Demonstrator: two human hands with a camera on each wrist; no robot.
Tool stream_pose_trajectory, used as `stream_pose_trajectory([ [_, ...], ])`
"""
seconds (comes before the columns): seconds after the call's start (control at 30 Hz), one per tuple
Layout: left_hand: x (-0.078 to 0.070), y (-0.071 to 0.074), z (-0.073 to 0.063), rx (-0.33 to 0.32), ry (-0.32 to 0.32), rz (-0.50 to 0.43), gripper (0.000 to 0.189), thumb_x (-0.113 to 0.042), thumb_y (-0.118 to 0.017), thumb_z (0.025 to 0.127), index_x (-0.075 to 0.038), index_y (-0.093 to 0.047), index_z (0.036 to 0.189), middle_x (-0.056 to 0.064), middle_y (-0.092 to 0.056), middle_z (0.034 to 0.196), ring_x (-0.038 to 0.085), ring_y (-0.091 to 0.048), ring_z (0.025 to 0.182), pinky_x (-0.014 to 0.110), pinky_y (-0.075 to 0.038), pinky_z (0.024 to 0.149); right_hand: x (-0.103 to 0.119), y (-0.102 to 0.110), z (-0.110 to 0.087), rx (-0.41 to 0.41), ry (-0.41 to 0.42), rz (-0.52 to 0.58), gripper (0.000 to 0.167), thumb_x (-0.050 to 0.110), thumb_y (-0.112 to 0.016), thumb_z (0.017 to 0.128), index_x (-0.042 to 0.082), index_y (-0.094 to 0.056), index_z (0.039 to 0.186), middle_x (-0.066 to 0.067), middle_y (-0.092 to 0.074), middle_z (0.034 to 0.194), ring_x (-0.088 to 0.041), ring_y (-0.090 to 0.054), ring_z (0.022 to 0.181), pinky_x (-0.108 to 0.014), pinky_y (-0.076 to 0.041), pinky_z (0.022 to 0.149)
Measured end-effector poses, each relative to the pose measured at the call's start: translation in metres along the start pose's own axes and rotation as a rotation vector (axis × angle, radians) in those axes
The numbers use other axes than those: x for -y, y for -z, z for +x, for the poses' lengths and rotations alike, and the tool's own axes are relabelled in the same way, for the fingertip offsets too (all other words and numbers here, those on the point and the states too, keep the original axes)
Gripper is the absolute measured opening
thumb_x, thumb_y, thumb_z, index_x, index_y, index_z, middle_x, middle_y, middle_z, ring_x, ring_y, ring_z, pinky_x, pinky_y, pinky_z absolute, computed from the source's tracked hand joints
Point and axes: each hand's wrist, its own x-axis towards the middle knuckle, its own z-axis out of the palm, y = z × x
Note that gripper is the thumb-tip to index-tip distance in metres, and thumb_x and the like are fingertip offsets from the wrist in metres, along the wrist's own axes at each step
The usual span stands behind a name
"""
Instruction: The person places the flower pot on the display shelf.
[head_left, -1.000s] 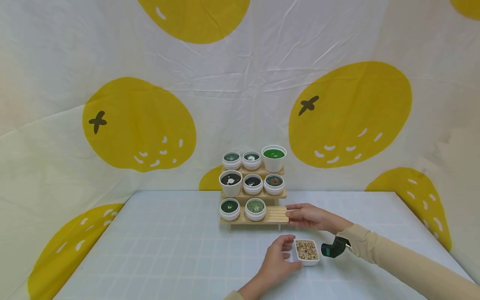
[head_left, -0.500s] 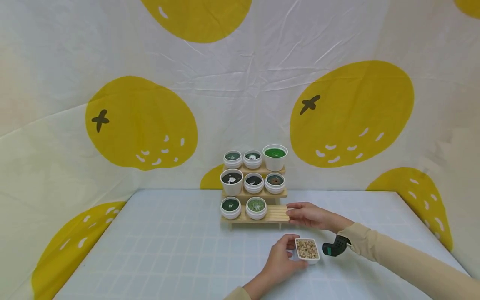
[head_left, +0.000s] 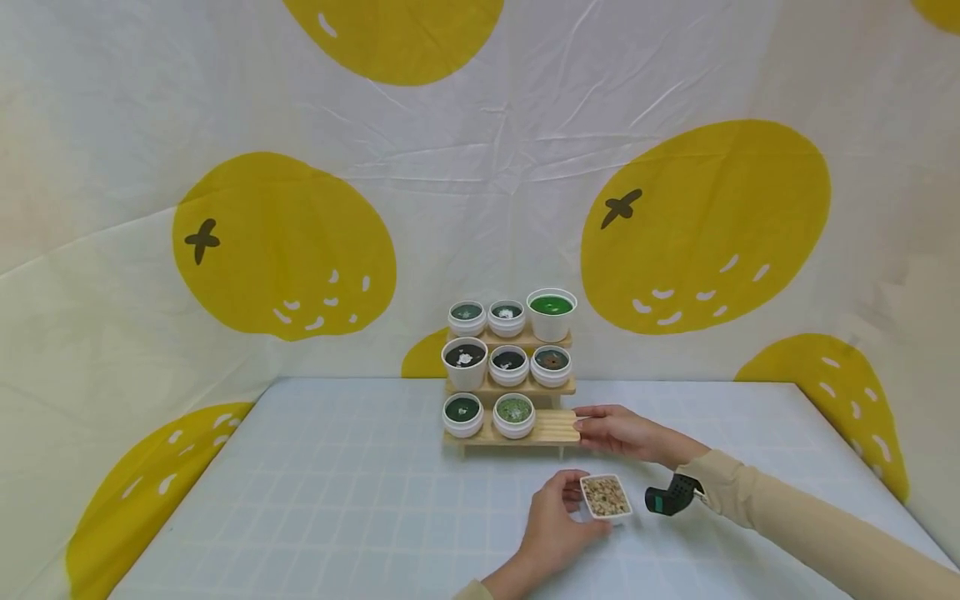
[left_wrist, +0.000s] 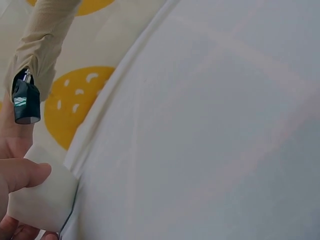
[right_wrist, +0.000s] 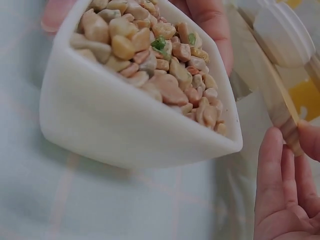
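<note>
A square white pot (head_left: 606,497) filled with small tan and pinkish pebbles (right_wrist: 165,65) is in my left hand (head_left: 555,518). Thumb and fingers grip it from opposite sides, and it tilts slightly in the head view. In the left wrist view the thumb lies across the pot's white wall (left_wrist: 47,200). My right hand (head_left: 622,435) pinches the right end of the bottom step of a three-step wooden rack (head_left: 557,427); the right wrist view shows thumb and fingers on both faces of the board (right_wrist: 286,112).
Several round white pots with dark or green contents stand on the rack, among them a taller green one (head_left: 551,315) at the top right. A pale checked cloth (head_left: 337,500) covers the table. Behind hangs a curtain with yellow fruit prints (head_left: 705,233).
My left hand has closed more firmly round the pebble pot, which has tilted and shifted slightly left, seemingly lifted off the cloth. My right hand keeps its place on the rack.
</note>
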Motion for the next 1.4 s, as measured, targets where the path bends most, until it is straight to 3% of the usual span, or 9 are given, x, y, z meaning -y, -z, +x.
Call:
stream_pose_trajectory([
  [0.4,-0.001,0.008,-0.002,-0.117,0.009,-0.031,0.057,-0.01,-0.086,0.064,-0.005,-0.06,0.114,-0.003,-0.063,0.094,0.001,-0.056,0.085,0.018,-0.052,0.076,0.001,-0.001,-0.002,-0.006,-0.005,0.018,0.063,0.012,-0.051,0.098,-0.012,-0.019,0.146,-0.004,-0.064,0.104,-0.007,-0.064,0.088,-0.02,-0.056,0.081],
  [0.73,-0.008,0.008,0.001,-0.396,-0.055,-0.085,0.056,-0.011,-0.087,0.062,-0.008,-0.059,0.111,0.001,-0.062,0.1,0.011,-0.058,0.089,0.023,-0.054,0.074,0.0,0.001,-0.001,0.013,0.003,0.023,0.063,0.013,-0.051,0.098,-0.013,-0.019,0.146,-0.004,-0.066,0.105,-0.007,-0.065,0.09,-0.022,-0.056,0.084],
  [1.03,-0.012,0.002,0.008,-0.608,-0.134,-0.077,0.058,-0.012,-0.087,0.06,-0.01,-0.058,0.11,-0.001,-0.06,0.1,0.012,-0.055,0.093,0.027,-0.053,0.073,-0.002,0.0,-0.002,0.01,0.015,0.025,0.062,0.012,-0.049,0.098,-0.013,-0.018,0.146,-0.003,-0.064,0.108,-0.006,-0.063,0.092,-0.021,-0.055,0.084],
  [1.4,-0.021,-0.007,0.016,-0.715,-0.169,-0.145,0.059,-0.006,-0.086,0.062,-0.005,-0.056,0.112,0.004,-0.058,0.105,0.013,-0.053,0.094,0.033,-0.056,0.07,-0.006,0.005,0.001,0.031,0.025,0.025,0.059,0.008,-0.044,0.099,-0.013,-0.016,0.147,-0.003,-0.063,0.111,-0.008,-0.063,0.094,-0.022,-0.055,0.086],
])
